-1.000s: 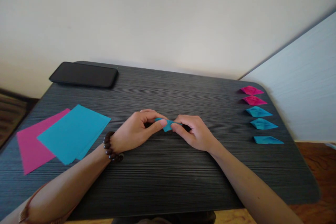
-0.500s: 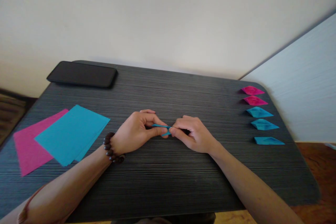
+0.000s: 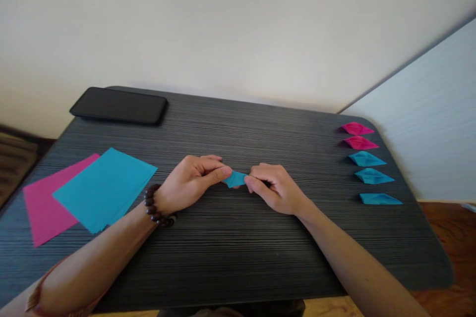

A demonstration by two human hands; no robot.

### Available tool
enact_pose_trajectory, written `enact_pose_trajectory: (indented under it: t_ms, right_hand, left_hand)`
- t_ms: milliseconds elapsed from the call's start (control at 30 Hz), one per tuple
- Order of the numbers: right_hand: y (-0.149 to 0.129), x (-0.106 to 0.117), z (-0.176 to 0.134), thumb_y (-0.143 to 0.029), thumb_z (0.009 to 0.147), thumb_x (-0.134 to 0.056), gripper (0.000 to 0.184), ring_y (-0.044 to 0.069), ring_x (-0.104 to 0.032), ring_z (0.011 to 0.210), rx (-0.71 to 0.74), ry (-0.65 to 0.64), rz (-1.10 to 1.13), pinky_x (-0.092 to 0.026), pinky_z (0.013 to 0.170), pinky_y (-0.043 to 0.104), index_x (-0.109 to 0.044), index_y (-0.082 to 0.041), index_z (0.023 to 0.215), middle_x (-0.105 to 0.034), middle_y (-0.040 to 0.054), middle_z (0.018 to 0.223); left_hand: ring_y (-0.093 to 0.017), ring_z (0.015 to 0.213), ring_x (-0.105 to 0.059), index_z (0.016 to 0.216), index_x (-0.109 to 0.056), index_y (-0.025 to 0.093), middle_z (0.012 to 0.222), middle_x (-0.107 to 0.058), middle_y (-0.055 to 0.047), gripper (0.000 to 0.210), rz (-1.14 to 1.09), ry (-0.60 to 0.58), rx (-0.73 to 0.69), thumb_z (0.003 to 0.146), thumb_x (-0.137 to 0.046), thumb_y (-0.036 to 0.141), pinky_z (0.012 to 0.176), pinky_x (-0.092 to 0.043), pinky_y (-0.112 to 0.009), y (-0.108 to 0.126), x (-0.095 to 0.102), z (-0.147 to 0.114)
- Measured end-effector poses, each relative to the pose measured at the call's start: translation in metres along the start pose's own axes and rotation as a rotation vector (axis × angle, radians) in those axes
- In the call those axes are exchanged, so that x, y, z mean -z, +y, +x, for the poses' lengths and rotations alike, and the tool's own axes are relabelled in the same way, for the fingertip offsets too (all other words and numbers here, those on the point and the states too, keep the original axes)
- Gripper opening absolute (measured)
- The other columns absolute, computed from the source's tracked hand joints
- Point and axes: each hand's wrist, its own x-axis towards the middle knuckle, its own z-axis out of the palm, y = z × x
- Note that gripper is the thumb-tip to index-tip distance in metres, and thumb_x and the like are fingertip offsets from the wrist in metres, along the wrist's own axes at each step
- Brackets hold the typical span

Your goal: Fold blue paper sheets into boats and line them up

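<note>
A small folded piece of blue paper (image 3: pixel 235 179) is stretched between my two hands just above the middle of the table. My left hand (image 3: pixel 193 178), with a dark bead bracelet at the wrist, pinches its left end between thumb and fingers. At the other end, the thumb and curled fingers of my right hand (image 3: pixel 273 185) grip the paper. Its middle shows between the fingertips, while both ends are hidden by them.
On the left, blue paper sheets (image 3: pixel 106 190) overlap a pink sheet (image 3: pixel 48 203). A black phone-like slab (image 3: pixel 119 105) lies at the back left. Along the right edge of the dark table (image 3: pixel 238 257) stand folded pink paper boats (image 3: pixel 360 142) and blue ones (image 3: pixel 374 176).
The blue paper has turned from nearly edge-on to showing a broad face. My left thumb has shifted up and left, and the gap between my hands has widened slightly.
</note>
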Motion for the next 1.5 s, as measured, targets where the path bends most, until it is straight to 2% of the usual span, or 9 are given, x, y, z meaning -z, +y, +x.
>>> enact_pose_trajectory:
  t_ms: [133,333,500,667,900,1133,1267,1367,1500]
  right_hand:
    - [0.000,0.000,0.000,-0.028,0.092,-0.040,0.032,0.009,-0.045,0.058,0.012,-0.006,-0.002,-0.034,0.063,0.024,-0.053,-0.017,0.065,-0.050,-0.0022,0.058]
    - [-0.001,0.000,-0.001,-0.027,0.093,-0.037,0.033,0.008,-0.044,0.056,-0.037,0.036,0.050,-0.033,0.060,0.023,-0.051,-0.017,0.066,-0.047,-0.0028,0.059]
    - [-0.001,-0.001,-0.001,-0.031,0.091,-0.040,0.032,0.009,-0.040,0.055,0.001,0.003,-0.023,-0.031,0.059,0.024,-0.046,-0.017,0.062,-0.043,-0.0032,0.057]
    - [0.001,-0.004,-0.001,-0.026,0.091,-0.039,0.030,0.010,-0.039,0.056,0.054,-0.004,-0.052,-0.031,0.060,0.025,-0.046,-0.018,0.063,-0.044,-0.0026,0.059]
    - [0.000,-0.005,-0.002,-0.028,0.091,-0.041,0.029,0.009,-0.040,0.056,0.047,0.013,-0.018,-0.031,0.057,0.024,-0.048,-0.017,0.065,-0.044,-0.0023,0.060]
    - [-0.001,-0.003,-0.003,-0.026,0.091,-0.040,0.030,0.008,-0.038,0.054,0.014,0.018,-0.020,-0.030,0.056,0.024,-0.047,-0.017,0.063,-0.040,-0.0029,0.059]
    - [-0.001,-0.005,-0.002,-0.026,0.092,-0.039,0.031,0.009,-0.039,0.055,0.044,0.017,-0.060,-0.031,0.056,0.023,-0.048,-0.017,0.063,-0.041,-0.0024,0.059]
    - [0.000,-0.008,-0.002,-0.024,0.091,-0.041,0.032,0.008,-0.037,0.053,0.077,0.125,-0.188,-0.029,0.055,0.024,-0.045,-0.017,0.060,-0.040,-0.0029,0.057]
    - [0.001,-0.013,-0.002,-0.022,0.086,-0.048,0.029,0.009,-0.034,0.052,0.171,0.379,-0.485,-0.027,0.055,0.026,-0.049,-0.018,0.057,-0.041,-0.0030,0.055]
  left_hand:
    - [-0.019,0.090,-0.063,0.076,-0.072,0.021,0.080,-0.072,0.003,0.029,-0.022,-0.002,-0.015,0.086,-0.050,0.036,0.103,-0.034,-0.037,-0.002,-0.001,0.000]
    - [-0.019,0.086,-0.065,0.101,-0.066,0.019,0.089,-0.072,-0.001,0.031,-0.187,-0.031,0.131,0.081,-0.057,0.040,0.074,-0.052,-0.027,-0.001,-0.004,-0.002]
    - [-0.020,0.090,-0.064,0.095,-0.068,0.020,0.094,-0.071,-0.002,0.028,-0.104,-0.044,0.080,0.076,-0.064,0.040,0.087,-0.049,-0.033,-0.001,-0.005,-0.001]
    - [-0.022,0.098,-0.061,0.078,-0.073,0.024,0.084,-0.073,0.002,0.019,0.009,0.011,0.005,0.073,-0.066,0.042,0.109,-0.027,-0.044,-0.006,-0.006,0.000]
    - [-0.021,0.092,-0.064,0.077,-0.073,0.025,0.081,-0.073,0.004,0.018,-0.012,0.008,0.018,0.073,-0.066,0.041,0.110,-0.024,-0.044,-0.005,-0.006,0.000]
    - [-0.017,0.085,-0.063,0.074,-0.072,0.023,0.067,-0.069,0.007,0.034,0.029,-0.084,-0.069,0.089,-0.044,0.033,0.108,-0.029,-0.041,-0.006,0.000,0.000]
    - [-0.015,0.084,-0.063,0.082,-0.072,0.022,0.078,-0.072,0.006,0.030,-0.004,-0.099,-0.105,0.089,-0.045,0.030,0.108,-0.027,-0.038,-0.005,0.001,0.000]
    - [-0.018,0.090,-0.063,0.086,-0.072,0.020,0.081,-0.072,0.002,0.027,-0.005,0.011,-0.052,0.087,-0.049,0.034,0.101,-0.037,-0.035,-0.004,-0.004,0.000]
    - [-0.018,0.085,-0.065,0.109,-0.063,0.017,0.085,-0.072,-0.001,0.036,-0.095,0.173,0.089,0.084,-0.054,0.041,0.080,-0.051,-0.028,-0.002,-0.011,-0.001]
